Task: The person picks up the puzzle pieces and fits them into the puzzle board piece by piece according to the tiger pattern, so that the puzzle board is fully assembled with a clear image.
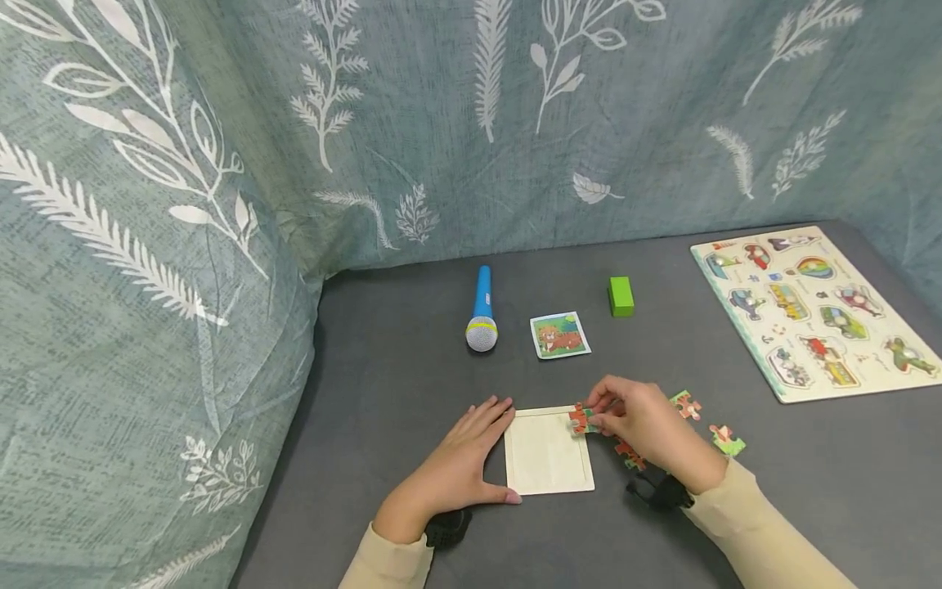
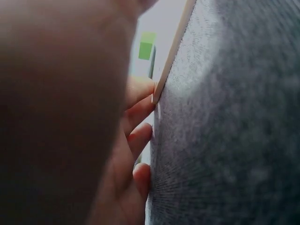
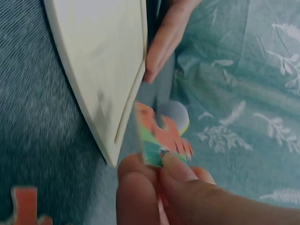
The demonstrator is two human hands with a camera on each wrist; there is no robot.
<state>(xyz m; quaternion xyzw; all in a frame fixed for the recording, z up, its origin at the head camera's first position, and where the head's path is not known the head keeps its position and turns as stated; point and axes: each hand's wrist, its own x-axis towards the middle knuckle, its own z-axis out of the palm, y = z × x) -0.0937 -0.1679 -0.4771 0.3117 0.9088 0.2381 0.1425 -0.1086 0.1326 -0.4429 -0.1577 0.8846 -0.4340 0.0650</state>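
My right hand (image 1: 643, 421) pinches an orange and green jigsaw puzzle piece (image 1: 580, 420) between thumb and fingertips. It holds the piece above the upper right corner of a square wooden puzzle tray (image 1: 545, 458). In the right wrist view the puzzle piece (image 3: 159, 136) is tilted up, with the tray (image 3: 101, 61) beside it. My left hand (image 1: 459, 466) rests at the tray's left side, fingers extended at the upper left corner and thumb at the lower left one. More puzzle pieces lie near my right hand: one (image 1: 687, 406) beyond it, another (image 1: 727, 440) to its right, and others partly hidden under it.
Behind the tray lie a blue toy microphone (image 1: 482, 311), a small bear picture card (image 1: 560, 335) and a green block (image 1: 621, 296). A large picture board (image 1: 817, 315) lies at the right on the dark table (image 1: 397, 352). A leaf-patterned curtain (image 1: 441, 123) hangs behind and along the left.
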